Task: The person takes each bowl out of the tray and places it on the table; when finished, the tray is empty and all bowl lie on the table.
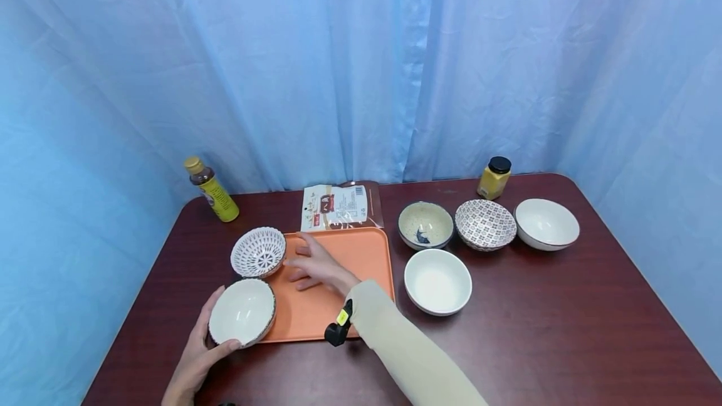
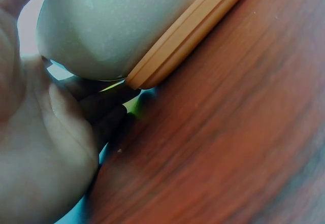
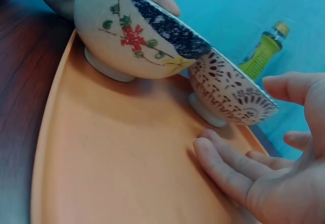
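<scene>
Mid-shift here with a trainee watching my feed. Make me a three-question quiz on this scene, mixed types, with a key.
1. Multiple choice: what does the left hand hold?
a) the bottle
b) the flowered bowl
c) the jar

2. True or false, about the right hand: it is gripping a bowl.

3. Count: in the head view, how many bowls stand to the right of the orange tray?

Key:
1. b
2. False; its fingers are spread beside a patterned bowl, holding nothing.
3. Four
</scene>
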{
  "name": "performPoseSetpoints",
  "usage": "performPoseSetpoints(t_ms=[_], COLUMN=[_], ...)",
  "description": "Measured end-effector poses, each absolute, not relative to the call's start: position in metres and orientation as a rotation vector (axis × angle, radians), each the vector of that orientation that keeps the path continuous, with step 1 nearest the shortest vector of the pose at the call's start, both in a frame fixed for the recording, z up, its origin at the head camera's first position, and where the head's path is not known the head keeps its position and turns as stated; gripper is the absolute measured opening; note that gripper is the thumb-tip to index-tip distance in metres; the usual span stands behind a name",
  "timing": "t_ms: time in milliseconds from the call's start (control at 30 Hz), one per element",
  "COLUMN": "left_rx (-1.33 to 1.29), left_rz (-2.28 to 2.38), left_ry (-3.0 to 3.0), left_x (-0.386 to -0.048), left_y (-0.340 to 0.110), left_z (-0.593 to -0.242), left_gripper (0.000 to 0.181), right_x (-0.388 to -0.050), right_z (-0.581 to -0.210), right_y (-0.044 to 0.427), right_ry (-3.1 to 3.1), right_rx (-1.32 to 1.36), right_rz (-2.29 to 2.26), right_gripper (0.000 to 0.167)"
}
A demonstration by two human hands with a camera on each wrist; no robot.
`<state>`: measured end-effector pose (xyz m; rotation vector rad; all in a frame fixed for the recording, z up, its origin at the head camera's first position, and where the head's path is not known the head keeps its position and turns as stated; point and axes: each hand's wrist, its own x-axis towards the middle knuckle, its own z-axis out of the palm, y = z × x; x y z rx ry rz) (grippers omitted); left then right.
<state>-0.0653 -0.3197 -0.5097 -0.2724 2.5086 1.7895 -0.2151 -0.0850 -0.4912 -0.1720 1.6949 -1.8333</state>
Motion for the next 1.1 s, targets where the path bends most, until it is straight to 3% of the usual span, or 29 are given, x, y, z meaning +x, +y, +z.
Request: performPoseSetpoints(t_ms=[733, 1100], left_rx=[-0.198, -0.241], left_rz=[1.847, 1.832], left_ry=[2.531, 2.526], left_x=[-0.063, -0.063], left_y=[-0.32, -0.32], left_z=[-0.511, -0.51], left_gripper=[0.098, 0.099], right_x=[-0.224, -0.226], right_z=[-0.494, -0.495], right_y=[-0.124, -0.129], right_ry=[1.617, 1.574], right_rx=[-0.243, -0.267], right_rz=[-1.841, -1.909], right_gripper=[0.099, 0.094])
